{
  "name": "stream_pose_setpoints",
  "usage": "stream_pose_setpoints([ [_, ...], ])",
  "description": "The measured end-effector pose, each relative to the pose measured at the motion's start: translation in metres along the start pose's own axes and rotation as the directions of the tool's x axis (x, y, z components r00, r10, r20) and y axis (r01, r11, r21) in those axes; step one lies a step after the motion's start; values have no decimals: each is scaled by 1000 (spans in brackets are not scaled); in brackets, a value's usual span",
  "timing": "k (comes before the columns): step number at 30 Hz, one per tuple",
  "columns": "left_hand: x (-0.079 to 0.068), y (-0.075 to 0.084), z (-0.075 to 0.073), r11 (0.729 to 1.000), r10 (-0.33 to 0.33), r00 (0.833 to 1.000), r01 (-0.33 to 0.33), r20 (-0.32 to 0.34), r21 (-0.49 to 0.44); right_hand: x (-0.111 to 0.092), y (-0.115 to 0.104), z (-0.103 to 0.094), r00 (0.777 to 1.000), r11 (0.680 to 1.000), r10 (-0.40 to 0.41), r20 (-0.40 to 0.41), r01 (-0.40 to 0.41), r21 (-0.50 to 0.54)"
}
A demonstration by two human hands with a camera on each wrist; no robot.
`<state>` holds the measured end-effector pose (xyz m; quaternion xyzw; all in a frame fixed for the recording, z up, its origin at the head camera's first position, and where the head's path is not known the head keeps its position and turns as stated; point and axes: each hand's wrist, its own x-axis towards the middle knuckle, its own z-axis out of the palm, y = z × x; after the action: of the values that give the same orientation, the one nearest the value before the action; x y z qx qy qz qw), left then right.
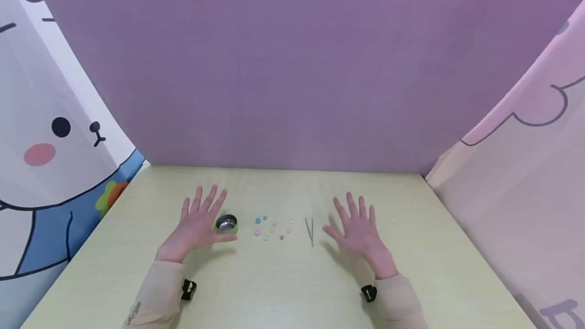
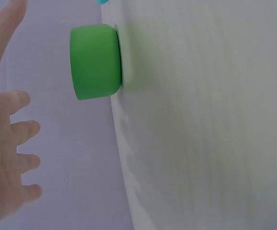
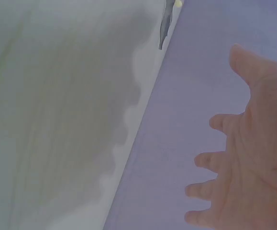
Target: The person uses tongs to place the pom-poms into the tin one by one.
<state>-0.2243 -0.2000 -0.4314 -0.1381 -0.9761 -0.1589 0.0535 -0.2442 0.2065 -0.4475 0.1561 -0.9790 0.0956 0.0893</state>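
My left hand [image 1: 197,226] is held over the table with its fingers spread, holding nothing. Just beside its thumb and forefinger stands a small round bowl [image 1: 227,224], green outside and shiny metal inside; its green side [image 2: 96,62] fills part of the left wrist view. On the right, my right hand [image 1: 361,232] hovers with fingers spread and nothing in it. To the left of its thumb lie metal tweezers [image 1: 312,235], tips apart and pointing away. Between bowl and tweezers several small pastel beads [image 1: 258,232] are scattered, blue, pink, yellow and purple.
The pale wooden table [image 1: 274,288] ends at a plain purple panel [image 1: 283,75] at the back. Cartoon-printed curtains [image 1: 87,176] hang at the left and right sides. A black strap piece [image 1: 188,289] shows at the left cuff and another strap piece [image 1: 369,293] at the right.
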Motion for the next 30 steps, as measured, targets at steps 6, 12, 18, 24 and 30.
stream_pose_setpoints([
  [6, -1, -3, 3, 1000, 17, 1000, -17, -10, 1, 0, -6, 2, 999, 1000, -28, -17, 28, -12],
  [12, 1, -9, 7, 1000, 19, 1000, -19, 20, -15, 3, -12, 3, 998, 998, -52, 23, 52, 18],
  [18, 1, -8, 5, 995, 41, 998, -37, 41, -95, 9, -21, 6, 996, 997, -80, 39, 80, 10],
  [24, 2, -14, 12, 977, 76, 995, -61, 67, -202, 12, -33, 7, 993, 994, -110, 53, 111, -23],
  [30, 8, -20, 19, 953, 67, 991, -28, 117, -302, 17, -42, 9, 990, 987, -123, 76, 129, -92],
])
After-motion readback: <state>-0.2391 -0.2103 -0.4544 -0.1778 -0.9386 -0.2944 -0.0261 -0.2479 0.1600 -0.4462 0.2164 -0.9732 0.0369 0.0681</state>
